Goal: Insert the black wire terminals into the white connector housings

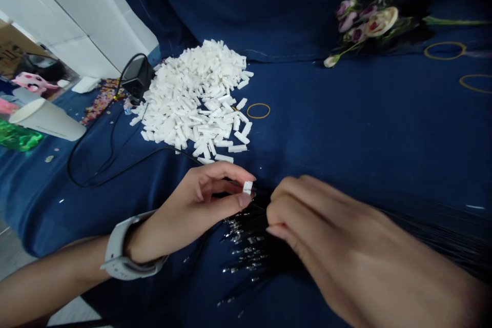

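My left hand (205,192) pinches a small white plastic connector housing (248,187) between thumb and fingertips. A grey watch band circles that wrist. Close on its right, my right hand (307,215) is closed, with the thumb pressed against the curled fingers. A thin black wire seems to run from its fingertips toward the housing; most of it is hidden by the hand. Below both hands lies a bundle of black wires (430,233) with shiny metal terminals (249,253) at their ends. Behind the left hand is a large heap of white connector housings (184,97).
A rubber band (258,110) lies beside the heap on the dark blue cloth (346,128). Artificial flowers (369,23) rest at the back right. On the left are a black power adapter (136,78) with its cable and a tipped paper cup (49,119).
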Demonstrator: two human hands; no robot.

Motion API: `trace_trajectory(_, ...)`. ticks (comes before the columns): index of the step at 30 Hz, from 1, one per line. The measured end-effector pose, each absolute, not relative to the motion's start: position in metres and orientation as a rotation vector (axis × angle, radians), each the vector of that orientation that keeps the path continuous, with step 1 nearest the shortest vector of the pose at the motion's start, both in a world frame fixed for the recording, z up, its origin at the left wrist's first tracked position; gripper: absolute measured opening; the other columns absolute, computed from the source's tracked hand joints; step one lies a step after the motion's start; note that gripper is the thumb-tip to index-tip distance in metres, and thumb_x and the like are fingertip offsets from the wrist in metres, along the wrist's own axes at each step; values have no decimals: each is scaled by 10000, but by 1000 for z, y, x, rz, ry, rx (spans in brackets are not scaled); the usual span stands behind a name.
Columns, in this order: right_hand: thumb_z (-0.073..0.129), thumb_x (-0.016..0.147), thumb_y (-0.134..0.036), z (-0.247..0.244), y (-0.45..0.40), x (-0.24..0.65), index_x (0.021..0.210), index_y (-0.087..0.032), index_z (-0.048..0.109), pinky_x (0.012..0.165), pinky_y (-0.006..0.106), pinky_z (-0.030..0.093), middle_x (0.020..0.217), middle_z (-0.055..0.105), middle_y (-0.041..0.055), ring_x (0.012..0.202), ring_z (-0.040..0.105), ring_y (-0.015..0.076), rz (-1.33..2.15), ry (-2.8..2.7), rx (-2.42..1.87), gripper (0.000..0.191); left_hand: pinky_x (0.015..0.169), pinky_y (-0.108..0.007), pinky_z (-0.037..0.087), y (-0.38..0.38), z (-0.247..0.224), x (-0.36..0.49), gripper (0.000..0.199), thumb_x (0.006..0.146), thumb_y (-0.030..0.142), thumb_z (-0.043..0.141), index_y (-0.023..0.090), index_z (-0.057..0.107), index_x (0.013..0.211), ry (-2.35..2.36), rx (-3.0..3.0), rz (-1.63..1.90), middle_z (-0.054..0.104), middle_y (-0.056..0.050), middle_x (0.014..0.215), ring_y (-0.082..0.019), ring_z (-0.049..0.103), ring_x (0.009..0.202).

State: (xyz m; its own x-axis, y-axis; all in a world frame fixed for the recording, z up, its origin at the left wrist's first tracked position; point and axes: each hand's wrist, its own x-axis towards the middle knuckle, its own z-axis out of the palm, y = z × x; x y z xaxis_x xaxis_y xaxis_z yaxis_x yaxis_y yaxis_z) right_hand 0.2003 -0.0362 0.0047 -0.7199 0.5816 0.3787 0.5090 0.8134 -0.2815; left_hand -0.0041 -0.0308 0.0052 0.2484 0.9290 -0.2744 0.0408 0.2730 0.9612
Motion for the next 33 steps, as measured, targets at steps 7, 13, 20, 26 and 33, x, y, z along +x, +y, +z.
trace_trajectory(7,426,857,42,6,-24,211,789,-203,449,502,282,307,707,462,-17,569,461,121,135,-2496,-995,255,756,-119,509,-32,4,-4,131,792,147,770,212,742,903,1126,1081,849,743,20,846,-78,684,840)
trace_trajectory(13,438,834,16,4,-26,212,795,-206,446,517,292,303,718,478,-17,579,481,126,72,-2505,-1046,226,730,-99,509,-32,5,-4,113,789,142,775,213,754,873,1109,1074,886,728,34,806,-63,683,792)
trace_trajectory(20,441,823,9,3,-25,215,810,-206,449,495,276,302,711,486,-20,559,490,117,107,-2515,-1086,216,753,-104,522,-32,5,-2,124,780,124,779,208,752,866,1139,1099,901,727,36,813,-69,692,814)
trace_trajectory(26,485,781,13,5,-30,214,832,-190,518,484,287,329,729,559,10,579,528,138,18,-2566,-1050,212,736,-97,521,-33,5,1,136,763,109,788,204,747,851,1180,1101,924,720,43,795,-60,686,786)
trace_trajectory(33,477,798,-160,15,-38,212,812,-182,597,471,323,417,922,654,139,807,619,278,-69,-2658,-968,123,717,-123,529,-35,6,1,205,705,81,820,206,732,840,1216,1103,919,716,41,789,-82,687,783)
